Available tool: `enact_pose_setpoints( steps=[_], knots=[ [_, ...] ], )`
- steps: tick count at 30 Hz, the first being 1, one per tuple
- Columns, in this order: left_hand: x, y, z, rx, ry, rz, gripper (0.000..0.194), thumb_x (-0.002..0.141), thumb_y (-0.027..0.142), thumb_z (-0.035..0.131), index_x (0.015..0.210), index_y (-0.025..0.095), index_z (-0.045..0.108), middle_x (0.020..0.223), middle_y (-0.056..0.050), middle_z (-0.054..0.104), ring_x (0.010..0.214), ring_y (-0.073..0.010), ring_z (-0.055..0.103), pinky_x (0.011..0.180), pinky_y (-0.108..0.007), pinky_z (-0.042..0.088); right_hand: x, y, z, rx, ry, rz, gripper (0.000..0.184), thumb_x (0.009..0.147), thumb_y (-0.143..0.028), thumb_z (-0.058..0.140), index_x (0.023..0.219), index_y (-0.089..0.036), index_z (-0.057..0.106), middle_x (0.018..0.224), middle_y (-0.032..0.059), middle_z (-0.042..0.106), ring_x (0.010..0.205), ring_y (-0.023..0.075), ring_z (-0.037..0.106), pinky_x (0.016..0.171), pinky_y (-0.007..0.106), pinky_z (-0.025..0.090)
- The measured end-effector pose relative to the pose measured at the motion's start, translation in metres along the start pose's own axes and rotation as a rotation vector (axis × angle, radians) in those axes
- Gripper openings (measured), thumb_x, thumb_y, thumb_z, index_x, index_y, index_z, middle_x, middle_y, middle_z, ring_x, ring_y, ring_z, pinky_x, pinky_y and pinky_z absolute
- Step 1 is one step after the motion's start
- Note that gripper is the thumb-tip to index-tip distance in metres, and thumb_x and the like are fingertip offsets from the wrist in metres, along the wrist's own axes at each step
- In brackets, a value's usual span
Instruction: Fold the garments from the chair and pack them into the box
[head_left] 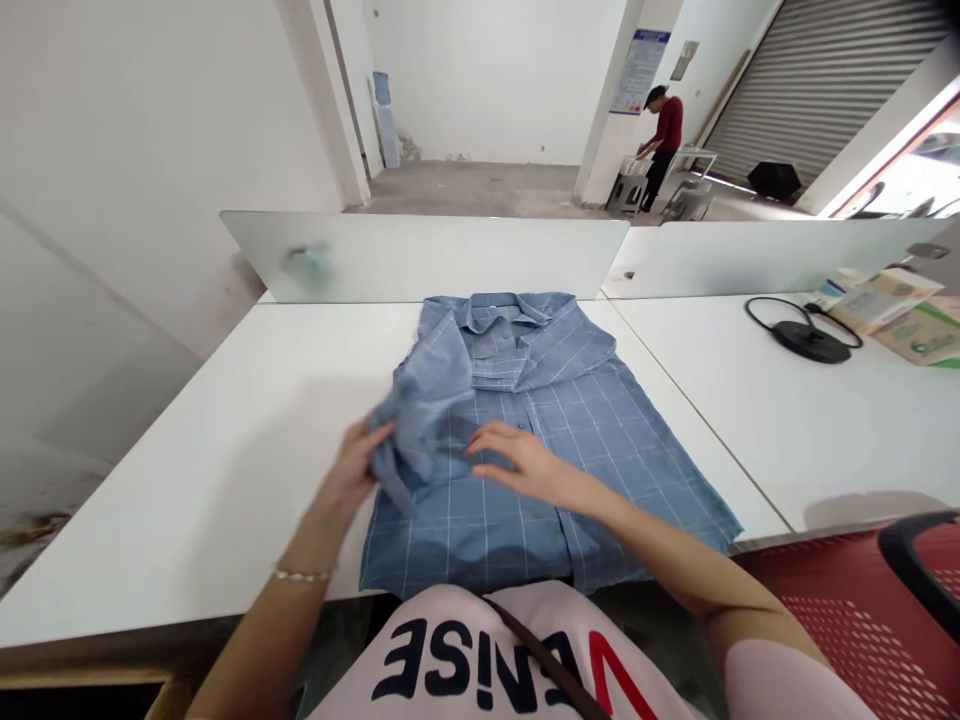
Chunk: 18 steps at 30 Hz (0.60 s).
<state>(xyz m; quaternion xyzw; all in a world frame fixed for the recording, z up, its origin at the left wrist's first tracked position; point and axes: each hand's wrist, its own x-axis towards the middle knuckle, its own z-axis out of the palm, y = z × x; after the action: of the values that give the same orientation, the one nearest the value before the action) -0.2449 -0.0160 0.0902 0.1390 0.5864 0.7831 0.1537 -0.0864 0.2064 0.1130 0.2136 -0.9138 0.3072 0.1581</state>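
Note:
A blue checked button-up shirt [495, 530] lies front side up on the white table [292, 400], its collar toward the far edge. One sleeve is folded across the chest below the collar. My left hand [360, 455] is closed on the other sleeve [420, 420] at the shirt's left side, lifting it off the body; the cloth is blurred by motion. Over the middle of the shirt, near the button placket, my right hand [514, 460] hovers with its fingers apart and nothing in them.
A frosted divider [435, 260] runs along the table's far edge. At the right are a black round base with a cable [810, 340] and several boxes [915, 315]. A red perforated basket [847, 610] stands at the lower right. Far back, a person in red [664, 140] stands by stools.

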Motion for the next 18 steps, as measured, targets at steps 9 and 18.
enact_pose_setpoints(
  steps=[9,18],
  knots=[
    [0.047,0.028,-0.185,0.943,0.871,0.61,0.043,0.065,0.02,0.069,0.104,0.019,0.05,0.122,-0.011,0.059,0.126,-0.0323,0.05,0.114,-0.056,0.036,0.008,0.109,-0.041,-0.408,0.086,0.469,0.037,0.088,-0.017,0.062,0.125,-0.015,0.061,0.115,0.0131,0.063,0.082,0.0153,0.065,0.086,0.032,0.053],
    [0.01,-0.05,-0.031,1.06,-0.105,0.605,0.034,0.093,0.044,0.05,0.113,0.019,0.061,0.112,-0.01,0.064,0.103,-0.0251,0.063,0.094,-0.043,0.054,0.068,0.125,-0.035,-0.475,0.194,0.514,0.018,0.093,-0.019,0.058,0.107,-0.013,0.067,0.119,0.0146,0.063,0.09,0.02,0.065,0.078,0.028,0.047]
  ],
)
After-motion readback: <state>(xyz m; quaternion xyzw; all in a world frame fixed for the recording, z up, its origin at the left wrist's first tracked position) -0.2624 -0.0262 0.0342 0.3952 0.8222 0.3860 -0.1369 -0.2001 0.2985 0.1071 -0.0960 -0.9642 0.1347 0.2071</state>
